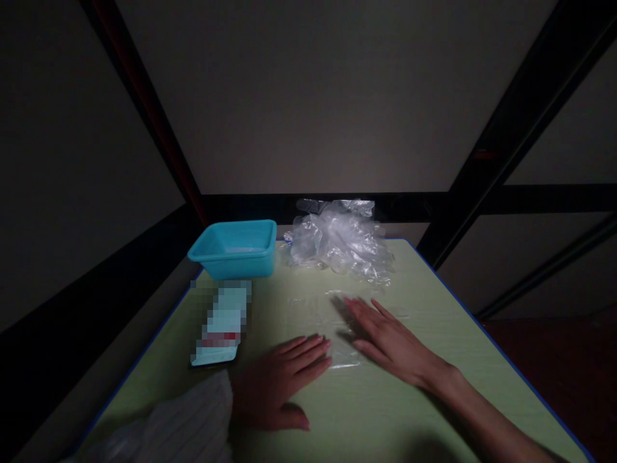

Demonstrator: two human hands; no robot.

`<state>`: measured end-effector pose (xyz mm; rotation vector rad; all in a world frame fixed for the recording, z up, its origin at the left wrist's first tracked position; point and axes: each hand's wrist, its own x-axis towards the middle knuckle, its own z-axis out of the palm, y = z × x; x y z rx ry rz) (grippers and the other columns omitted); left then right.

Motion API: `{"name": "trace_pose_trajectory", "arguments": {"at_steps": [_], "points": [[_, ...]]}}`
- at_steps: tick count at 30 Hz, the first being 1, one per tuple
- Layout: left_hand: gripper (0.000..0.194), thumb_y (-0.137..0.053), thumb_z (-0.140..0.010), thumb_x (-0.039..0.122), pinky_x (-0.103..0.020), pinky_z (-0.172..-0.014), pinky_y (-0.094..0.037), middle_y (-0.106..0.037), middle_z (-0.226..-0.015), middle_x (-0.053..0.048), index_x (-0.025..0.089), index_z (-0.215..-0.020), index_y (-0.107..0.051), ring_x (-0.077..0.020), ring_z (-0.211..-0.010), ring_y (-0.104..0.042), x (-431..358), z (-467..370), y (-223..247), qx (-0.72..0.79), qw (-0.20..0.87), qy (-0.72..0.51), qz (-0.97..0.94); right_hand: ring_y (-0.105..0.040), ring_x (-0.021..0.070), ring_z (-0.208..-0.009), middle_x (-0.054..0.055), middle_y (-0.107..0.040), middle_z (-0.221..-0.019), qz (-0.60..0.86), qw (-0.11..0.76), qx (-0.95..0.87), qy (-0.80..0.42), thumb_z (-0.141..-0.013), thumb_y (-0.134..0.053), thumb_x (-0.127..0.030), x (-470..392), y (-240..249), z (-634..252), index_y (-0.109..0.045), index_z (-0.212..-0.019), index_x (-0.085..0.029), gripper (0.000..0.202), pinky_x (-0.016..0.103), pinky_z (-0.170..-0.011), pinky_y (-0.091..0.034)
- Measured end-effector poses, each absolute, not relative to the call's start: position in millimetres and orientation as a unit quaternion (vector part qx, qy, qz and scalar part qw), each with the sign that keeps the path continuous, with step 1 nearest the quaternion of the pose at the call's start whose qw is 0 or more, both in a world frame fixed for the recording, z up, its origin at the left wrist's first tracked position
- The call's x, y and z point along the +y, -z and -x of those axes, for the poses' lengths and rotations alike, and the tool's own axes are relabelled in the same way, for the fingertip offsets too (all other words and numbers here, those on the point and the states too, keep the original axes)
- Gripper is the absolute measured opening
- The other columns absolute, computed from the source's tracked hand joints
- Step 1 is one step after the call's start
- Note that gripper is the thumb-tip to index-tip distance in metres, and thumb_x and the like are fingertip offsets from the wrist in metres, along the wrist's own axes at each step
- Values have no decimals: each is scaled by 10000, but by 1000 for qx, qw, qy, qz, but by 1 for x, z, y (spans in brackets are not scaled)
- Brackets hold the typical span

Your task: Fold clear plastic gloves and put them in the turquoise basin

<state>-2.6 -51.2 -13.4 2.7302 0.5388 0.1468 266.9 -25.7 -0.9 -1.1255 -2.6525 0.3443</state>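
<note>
Nearest you, your left hand (284, 381), coming out of a ribbed sleeve (193, 415), lies palm down over the table (376, 418), fingers straight and thumb spread, gripping nothing visible. Its fingertips reach the near left edge of the clear plastic film (344, 355), which lies flat in front of you, between and beyond your hands. Your right hand (388, 337) slants in over the film's right side, fingers extended and holding nothing that shows; with the blur and the shadow beside it, you can't tell whether the fingertips touch. The step in hand looks like smoothing the film out. The next move seems to call for a light left hold while the right strokes outward (film this thin would probably slide or wrinkle under a heavy push).

Beyond your left hand lies a phone (224, 321), its screen lit. Farther off, a blue tub (236, 266) stands at the table's far left, and right of it a crumpled heap of clear plastic (337, 243) sits near the wall (318, 116).
</note>
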Motion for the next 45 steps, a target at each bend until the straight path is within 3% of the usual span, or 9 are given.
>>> {"name": "trace_pose_trajectory", "arguments": {"at_steps": [3,7,14,22,26,33,40,45], "points": [[769,-453,-872,525,-476,-1107,-188,-193,-1501,-131,200,-1454,-69,-304,-1366,-191,-50,7,17,214,153,-90,-961,-531,243,-1158,142,-567,-1259,459,155,-872,-74,-901,-348,-200,-21,2,-274,-333,-1372,-129,476,509,-1053,-309],[699,-449,-909,331,-484,-1098,-224,-315,-1459,-120,230,-1450,-17,-268,-1344,-270,-47,13,24,300,97,-141,-938,-629,253,-992,140,-679,-1058,518,154,-841,-16,-802,-378,-92,-15,4,-282,-461,-1265,-97,470,506,-992,-387],[605,-475,-876,255,-502,-1071,-275,-516,-1290,-113,211,-1411,-194,-259,-1240,-421,-47,12,22,319,60,-179,-929,-628,251,-993,169,-651,-1109,529,108,-842,-5,-859,-330,-121,-13,3,-282,-481,-1245,-54,420,491,-1013,-363],[493,-445,-887,388,-533,-1054,-253,-606,-1106,-146,138,-1302,-351,-265,-1082,-533,-52,8,12,222,74,-154,-960,-530,268,-1144,166,-586,-1219,501,125,-856,-39,-835,-346,-113,-12,9,-279,-461,-1265,-87,446,548,-1047,-277],[487,-341,-922,459,-490,-1067,-237,-644,-1041,-116,151,-1298,-369,-238,-1042,-554,-58,1,4,150,121,-147,-970,-470,250,-1207,173,-558,-1250,482,122,-865,-70,-841,-350,-119,-12,9,-274,-433,-1292,-92,459,553,-1077,-190],[509,-308,-934,453,-426,-1076,-249,-621,-1156,-108,163,-1353,-302,-215,-1111,-529,-64,-4,3,83,151,-167,-971,-380,241,-1281,151,-504,-1320,441,115,-884,-107,-808,-338,-92,-13,2,-267,-396,-1326,-105,521,575,-1080,-134],[386,-449,-865,176,-444,-1048,-314,-606,-1181,-121,169,-1249,-403,-212,-1132,-531,-48,8,21,204,84,-190,-957,-533,222,-1136,113,-614,-1185,455,158,-874,-69,-722,-379,-58,-13,-1,-273,-509,-1204,-133,505,522,-1083,-205],[376,-490,-841,167,-435,-1052,-321,-620,-1165,-123,160,-1213,-437,-211,-1136,-537,-48,6,18,204,97,-168,-960,-615,234,-996,120,-682,-1031,492,159,-855,-47,-780,-382,-100,-12,1,-276,-618,-1024,-126,341,515,-1058,-256]]}}
